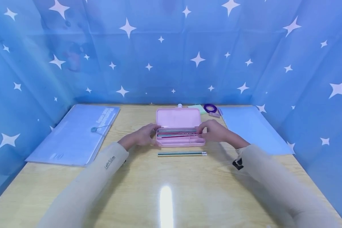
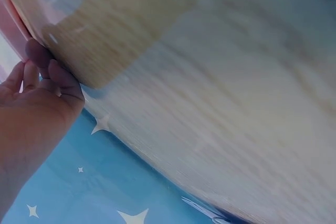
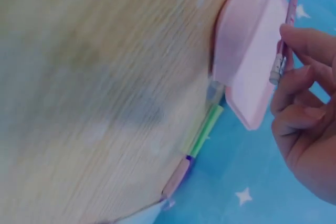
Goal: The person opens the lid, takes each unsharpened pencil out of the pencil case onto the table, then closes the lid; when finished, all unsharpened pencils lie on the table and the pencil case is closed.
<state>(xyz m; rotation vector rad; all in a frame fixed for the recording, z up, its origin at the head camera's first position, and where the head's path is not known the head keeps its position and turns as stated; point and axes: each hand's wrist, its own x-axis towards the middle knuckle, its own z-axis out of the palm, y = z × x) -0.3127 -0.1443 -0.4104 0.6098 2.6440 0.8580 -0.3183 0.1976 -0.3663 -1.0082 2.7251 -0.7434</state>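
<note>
Table [image 1: 139, 190] wood-grain, starry blue curtain [image 1: 148, 47] behind. Pink pencil case [image 1: 178, 117] centre, lid up; left hand [image 1: 143, 134] grips its left end, right hand [image 1: 213, 130] pinches pink pencil [image 3: 292, 11]. Eraser end [image 3: 274, 76] shows in right wrist view, hidden in head view.

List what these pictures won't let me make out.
Head view: most of the white-topped item, hidden behind the raised lid.
Head view: the exact count of the stored pencils; they overlap and show too small.
Right wrist view: the far end of the pencil in the right hand, cut off by the top edge.
Left wrist view: most of the pink case, cut off by the left edge.
</note>
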